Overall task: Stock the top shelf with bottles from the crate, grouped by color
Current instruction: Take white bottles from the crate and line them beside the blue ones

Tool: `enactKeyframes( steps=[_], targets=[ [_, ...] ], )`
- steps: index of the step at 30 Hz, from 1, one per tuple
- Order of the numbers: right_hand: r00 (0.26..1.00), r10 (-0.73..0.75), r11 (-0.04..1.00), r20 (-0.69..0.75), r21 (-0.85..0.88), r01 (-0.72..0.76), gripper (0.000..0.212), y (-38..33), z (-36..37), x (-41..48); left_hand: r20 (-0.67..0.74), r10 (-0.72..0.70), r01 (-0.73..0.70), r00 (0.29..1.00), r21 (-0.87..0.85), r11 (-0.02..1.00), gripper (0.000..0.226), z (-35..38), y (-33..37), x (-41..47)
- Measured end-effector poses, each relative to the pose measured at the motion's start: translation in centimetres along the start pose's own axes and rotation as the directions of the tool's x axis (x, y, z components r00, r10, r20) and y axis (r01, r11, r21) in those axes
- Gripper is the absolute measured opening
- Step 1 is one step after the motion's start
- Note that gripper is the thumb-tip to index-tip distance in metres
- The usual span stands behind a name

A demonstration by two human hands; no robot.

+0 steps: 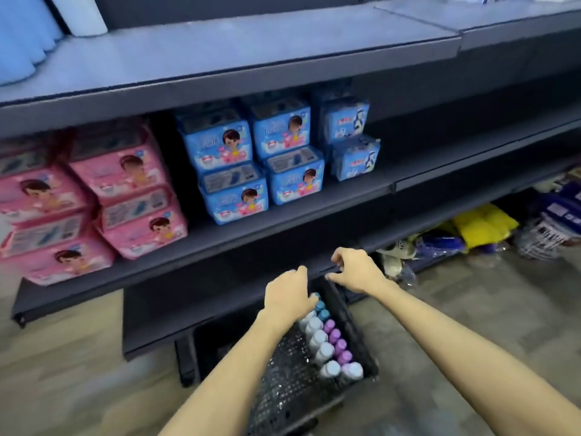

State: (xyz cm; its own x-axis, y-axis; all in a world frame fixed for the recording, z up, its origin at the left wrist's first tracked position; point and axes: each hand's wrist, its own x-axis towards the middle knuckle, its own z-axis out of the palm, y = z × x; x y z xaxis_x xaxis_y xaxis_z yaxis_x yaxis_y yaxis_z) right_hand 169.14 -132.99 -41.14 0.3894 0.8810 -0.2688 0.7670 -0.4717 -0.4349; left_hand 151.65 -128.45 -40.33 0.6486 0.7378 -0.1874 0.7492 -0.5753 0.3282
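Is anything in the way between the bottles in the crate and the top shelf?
Nothing visible. The bottles stand uncovered in the crate, the left hand is at the far ones, and the top shelf has a wide bare stretch; blue goods sit at its left end.

You faced dark metal shelves (283, 228) on a mottled floor (471, 309). Pink packs (125, 196) and blue packs (257, 165) sat on the middle tier; yellow bags (484, 225) lay low at your right.
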Motion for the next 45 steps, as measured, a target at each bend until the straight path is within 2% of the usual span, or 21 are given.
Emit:
enactKeyframes(
  steps=[6,14,25,29,36,41,45],
  targets=[
    [0.972,0.178,0.983,0.156,0.007,-0.181,0.038,5.2,7.8,0.1,0.118,-0.036,0.042,0.992,-0.048,0.998,0.031,7.3,-2.0,-2.2],
    [0.897,0.307,0.949,0.317,-0.028,-0.314,0.021,10.6,16.4,-1.5,0.288,-0.1,0.121,0.952,-0.055,0.991,0.032,14.2,-3.3,-3.7],
    [0.821,0.256,0.966,0.51,-0.169,-0.196,0.046,15.0,26.8,-1.7,0.406,-0.161,0.2,0.9,-0.054,0.978,0.03,22.1,-4.9,-4.5],
    [0.809,0.231,0.958,0.541,-0.27,-0.093,0.059,15.9,29.9,-0.8,0.401,-0.203,0.241,0.894,-0.048,0.969,0.031,24.5,-6.1,-4.4],
    [0.83,0.221,0.912,0.513,-0.411,0.011,0.047,16.3,33.0,0.5,0.395,-0.227,0.286,0.89,-0.098,0.953,0.035,28.0,-7.3,-4.0],
    [0.876,0.124,0.862,0.466,-0.488,0.138,0.036,17.3,34.9,1.1,0.41,-0.228,0.308,0.883,-0.14,0.941,0.034,30.0,-7.3,-4.2],
    [0.891,0.087,0.839,0.446,-0.516,0.176,0.032,18.0,36.0,1.2,0.368,-0.28,0.347,0.887,-0.131,0.928,0.032,31.3,-7.2,-4.8]
  ],
)
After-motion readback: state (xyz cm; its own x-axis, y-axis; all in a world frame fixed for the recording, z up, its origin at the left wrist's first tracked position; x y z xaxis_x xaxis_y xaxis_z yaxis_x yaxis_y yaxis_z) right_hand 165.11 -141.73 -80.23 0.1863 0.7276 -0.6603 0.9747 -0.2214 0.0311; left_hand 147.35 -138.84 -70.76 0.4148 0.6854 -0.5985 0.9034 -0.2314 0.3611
